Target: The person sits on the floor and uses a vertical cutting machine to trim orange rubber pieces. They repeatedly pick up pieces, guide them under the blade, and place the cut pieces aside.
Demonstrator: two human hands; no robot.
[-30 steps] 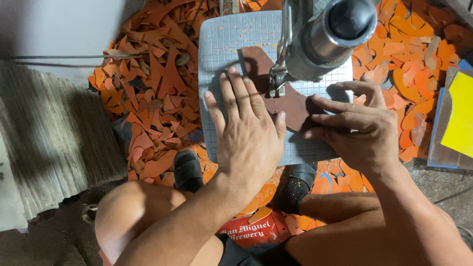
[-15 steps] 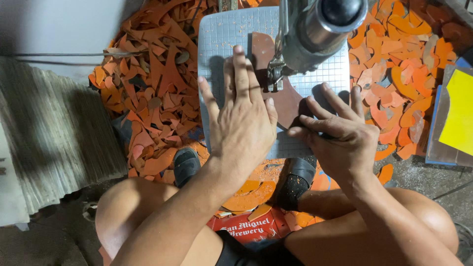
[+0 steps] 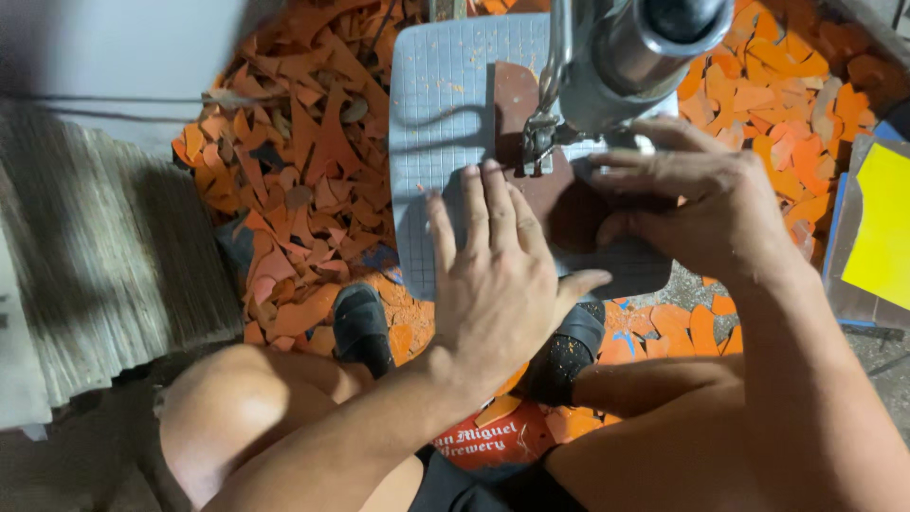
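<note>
A flat brown sheet piece (image 3: 517, 104) lies on the grey gridded saw table (image 3: 436, 104), under the blade and foot of a metal cutting machine (image 3: 626, 47). My left hand (image 3: 498, 275) lies flat with fingers spread, pressing on the near end of the brown piece. My right hand (image 3: 697, 204) rests on the piece's right side, fingers pointing left toward the blade, pressing it down. Much of the piece is hidden beneath both hands.
Orange and brown offcuts (image 3: 294, 180) cover the floor left and right of the table. A stack of grey sheets (image 3: 114, 256) lies at left. A yellow sheet (image 3: 877, 228) sits at right. My knees and black shoes (image 3: 358, 327) are below the table.
Both hands have pushed the brown piece farther under the blade and turned it; the view has shifted closer to the table.
</note>
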